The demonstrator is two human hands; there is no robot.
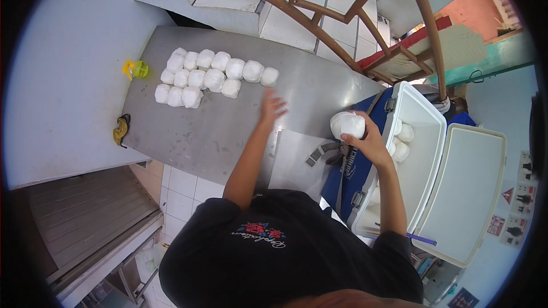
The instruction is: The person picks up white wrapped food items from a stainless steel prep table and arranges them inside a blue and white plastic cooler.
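Several white wrapped round bundles (214, 79) stand in uneven rows on a grey metal table (205, 132). My left hand (273, 109), slightly blurred, is over the table just below the bundle at the rows' right end, its fingers apart and nothing in it. On the right, my right hand (367, 139) grips a white bundle (347, 125) near the edge of a blue and white cooler box (364, 171). More white bundles (401, 152) lie inside the box. What the wrapping holds is hidden.
A yellow-green spray bottle (139, 69) and a yellow and black cloth (121, 130) are at the table's left edge. A white sheet (295, 158) and a grey strap with a buckle (316, 156) lie beside the cooler. Its open lid (464, 192) hangs right; a brown metal railing (317, 30) runs behind.
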